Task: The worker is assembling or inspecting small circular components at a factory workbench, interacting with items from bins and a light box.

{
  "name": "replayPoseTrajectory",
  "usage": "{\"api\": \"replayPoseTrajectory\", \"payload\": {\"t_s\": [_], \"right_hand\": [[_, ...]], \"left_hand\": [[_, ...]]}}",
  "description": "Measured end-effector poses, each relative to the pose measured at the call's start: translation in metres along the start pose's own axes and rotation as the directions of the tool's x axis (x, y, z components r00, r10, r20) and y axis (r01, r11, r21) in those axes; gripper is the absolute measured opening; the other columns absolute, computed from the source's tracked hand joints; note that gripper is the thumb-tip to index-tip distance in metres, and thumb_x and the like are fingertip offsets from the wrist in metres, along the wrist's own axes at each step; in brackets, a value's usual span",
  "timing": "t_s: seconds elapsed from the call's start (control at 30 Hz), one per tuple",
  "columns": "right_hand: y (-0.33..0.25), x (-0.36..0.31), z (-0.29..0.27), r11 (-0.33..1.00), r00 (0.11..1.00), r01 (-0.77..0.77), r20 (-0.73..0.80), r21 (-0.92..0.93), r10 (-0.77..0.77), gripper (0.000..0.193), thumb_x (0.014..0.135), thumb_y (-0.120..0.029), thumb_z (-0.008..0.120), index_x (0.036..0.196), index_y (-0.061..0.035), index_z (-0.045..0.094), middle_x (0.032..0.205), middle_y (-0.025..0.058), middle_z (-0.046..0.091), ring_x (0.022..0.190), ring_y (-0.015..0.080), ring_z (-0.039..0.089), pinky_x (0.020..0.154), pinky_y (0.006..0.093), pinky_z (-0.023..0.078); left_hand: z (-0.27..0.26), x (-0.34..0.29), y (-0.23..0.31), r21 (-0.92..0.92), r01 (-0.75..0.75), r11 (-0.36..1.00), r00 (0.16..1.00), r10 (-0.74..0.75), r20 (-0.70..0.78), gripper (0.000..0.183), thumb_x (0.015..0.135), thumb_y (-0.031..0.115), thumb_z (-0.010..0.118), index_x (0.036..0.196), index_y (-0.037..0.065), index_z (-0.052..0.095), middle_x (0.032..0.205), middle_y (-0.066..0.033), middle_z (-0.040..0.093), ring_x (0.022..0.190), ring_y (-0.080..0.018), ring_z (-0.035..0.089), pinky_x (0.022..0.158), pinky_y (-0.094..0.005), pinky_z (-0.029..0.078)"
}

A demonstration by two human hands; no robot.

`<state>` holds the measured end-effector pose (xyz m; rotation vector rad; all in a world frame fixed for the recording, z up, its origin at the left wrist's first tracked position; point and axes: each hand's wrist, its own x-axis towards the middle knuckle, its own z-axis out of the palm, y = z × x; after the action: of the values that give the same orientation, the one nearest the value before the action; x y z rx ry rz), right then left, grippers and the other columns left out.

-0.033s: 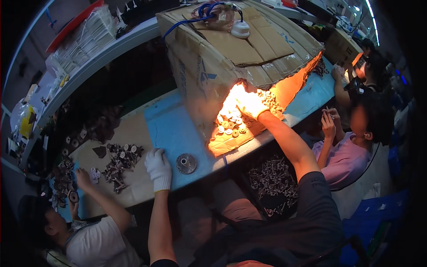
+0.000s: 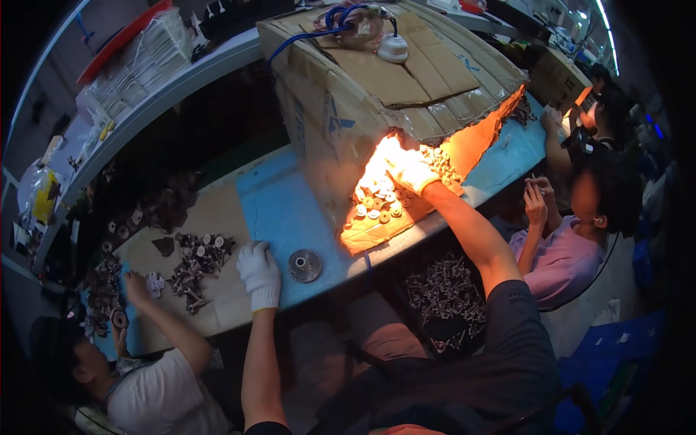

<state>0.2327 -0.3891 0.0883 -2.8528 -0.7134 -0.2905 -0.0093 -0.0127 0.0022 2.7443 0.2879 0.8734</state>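
My left hand [image 2: 258, 274], in a white knit glove, lies on the near edge of the bench with its fingers resting on the surface. It holds nothing that I can see. Just right of it, a round grey metal disc with a raised centre [image 2: 304, 266] sits on the blue mat [image 2: 279, 196]. My right hand [image 2: 412, 172], also gloved, reaches into the glowing opening of a cardboard box [image 2: 304, 138]. Small round parts [image 2: 383, 203] lie below and around this hand. Glare washes out its fingers, so their grip does not show.
A black bin of small metal parts [image 2: 446, 297] stands below the bench edge. At left, a person's hand [image 2: 136, 287] is beside a heap of dark parts [image 2: 199, 264]. Another person [image 2: 558, 246] sits at right. A blue cable [image 2: 304, 35] and white lamp fitting [image 2: 392, 48] top the box.
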Motion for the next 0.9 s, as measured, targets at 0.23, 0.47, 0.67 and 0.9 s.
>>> {"api": "replayPoseTrajectory", "payload": {"t_s": [0.23,0.47,0.67,0.9], "right_hand": [[-0.077,-0.102,-0.033,0.573,0.948,-0.306,0.297,0.760,0.112,0.019,0.098,-0.016,0.076,0.103,0.0015,0.078,0.086,0.0064,0.077,0.079,0.0097,0.069,0.069,0.0286,0.056],[-0.211,-0.149,-0.003,0.540,0.956,0.290,-0.217,0.790,-0.195,0.019,0.093,0.000,0.077,0.111,-0.0030,0.072,0.118,0.0165,0.075,0.110,0.0277,0.074,0.093,0.0345,0.060],[-0.244,-0.121,0.060,0.575,0.890,0.452,-0.384,0.682,-0.245,0.028,0.088,0.002,0.081,0.114,-0.0051,0.070,0.119,0.0173,0.075,0.108,0.0328,0.075,0.091,0.0387,0.062],[-0.242,-0.129,0.077,0.617,0.796,0.583,-0.522,0.528,-0.305,0.037,0.086,0.006,0.080,0.120,-0.0046,0.070,0.122,0.0211,0.074,0.108,0.0380,0.075,0.091,0.0432,0.063]], "left_hand": [[-0.003,-0.004,-0.017,-0.001,0.017,1.000,1.000,-0.017,-0.009,0.019,0.089,0.012,0.068,0.105,0.010,0.076,0.118,-0.0134,0.073,0.116,-0.0367,0.065,0.100,-0.0526,0.050],[-0.006,-0.005,-0.010,-0.046,0.023,0.999,0.999,-0.025,-0.034,0.015,0.090,0.012,0.069,0.104,0.010,0.075,0.117,-0.0110,0.071,0.117,-0.0354,0.064,0.100,-0.0510,0.048],[-0.010,-0.002,-0.006,-0.071,0.042,0.997,0.998,-0.045,-0.040,0.015,0.092,0.012,0.067,0.105,0.009,0.075,0.117,-0.0116,0.072,0.117,-0.0363,0.064,0.101,-0.0512,0.048],[-0.004,-0.005,-0.010,-0.066,0.067,0.996,0.997,-0.069,-0.033,0.016,0.088,0.012,0.069,0.103,0.011,0.076,0.115,-0.0097,0.072,0.116,-0.0340,0.064,0.099,-0.0497,0.049]]}}
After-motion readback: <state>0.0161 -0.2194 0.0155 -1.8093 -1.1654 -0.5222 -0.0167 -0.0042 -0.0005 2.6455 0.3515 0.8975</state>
